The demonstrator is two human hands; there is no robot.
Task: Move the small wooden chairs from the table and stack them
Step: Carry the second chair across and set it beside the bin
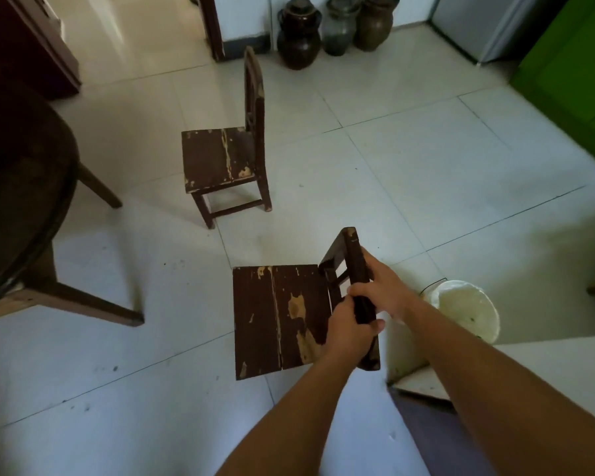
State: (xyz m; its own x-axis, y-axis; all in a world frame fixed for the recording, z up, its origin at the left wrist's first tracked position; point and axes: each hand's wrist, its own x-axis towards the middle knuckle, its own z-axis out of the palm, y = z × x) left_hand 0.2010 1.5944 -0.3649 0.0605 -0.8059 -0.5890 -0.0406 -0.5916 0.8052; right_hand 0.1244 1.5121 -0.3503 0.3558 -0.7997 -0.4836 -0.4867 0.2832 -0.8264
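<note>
Both hands are wrapped around the backrest of the near wooden chair (279, 317), left hand (349, 326) lower on the top rail, right hand (380, 286) just above it, fingers closed tight on the wood. The other chair (220, 159) stands on the floor tiles straight ahead, well apart, seat facing the same way, so I'd guess it's lift and carry forward onto that one.

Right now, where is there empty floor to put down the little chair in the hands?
Bare tiles lie between the held brown wooden chair and the standing brown wooden chair, and right of that one. It is crowded by the white plastic bucket and the dark round wooden table.
</note>
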